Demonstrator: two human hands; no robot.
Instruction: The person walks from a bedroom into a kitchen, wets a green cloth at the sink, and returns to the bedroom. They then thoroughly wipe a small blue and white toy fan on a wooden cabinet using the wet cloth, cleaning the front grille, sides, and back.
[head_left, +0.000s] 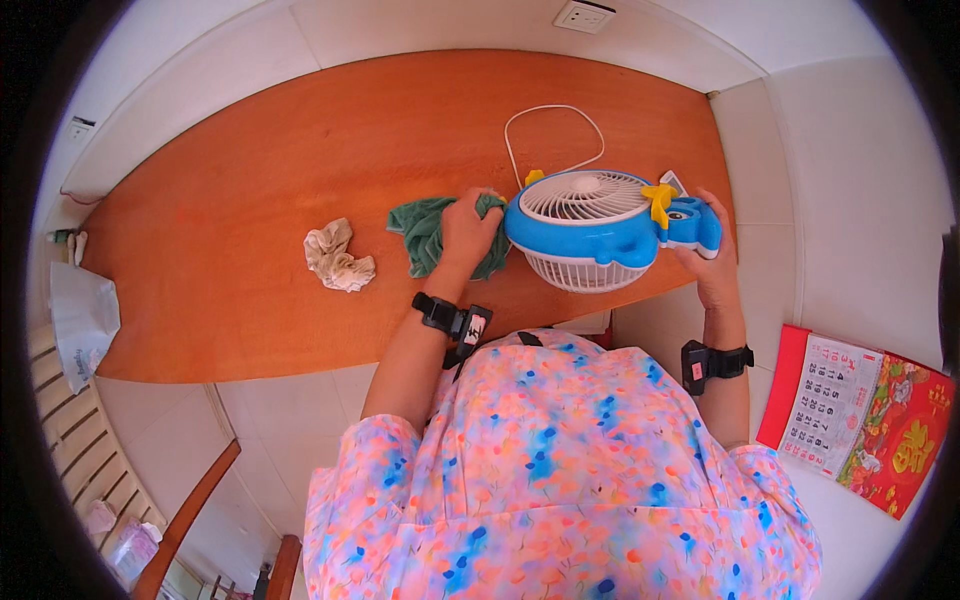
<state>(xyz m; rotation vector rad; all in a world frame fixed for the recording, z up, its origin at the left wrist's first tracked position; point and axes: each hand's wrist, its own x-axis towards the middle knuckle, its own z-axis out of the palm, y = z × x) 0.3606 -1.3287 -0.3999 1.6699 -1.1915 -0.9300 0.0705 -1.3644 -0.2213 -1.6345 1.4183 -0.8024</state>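
A small blue and white electric fan (581, 232) with a character's face and yellow parts lies tipped on the table, its white grille facing up. My right hand (709, 232) grips the blue end with the eyes, at the fan's right. At its left end my left hand (471, 229) clutches a green cloth (427, 229), pressed close against the fan; whether the cloth touches the housing is hard to see. The fan's white cord (556, 106) loops on the table behind it. A crumpled beige cloth (337, 256) rests farther left.
The brown wooden table (247, 172) meets tiled walls behind and at the right. A wall socket (584, 16) is above its back edge. A white bag (84, 322) stands by the left edge, near a slatted rack (97, 442). A red calendar (855, 420) is at the lower right.
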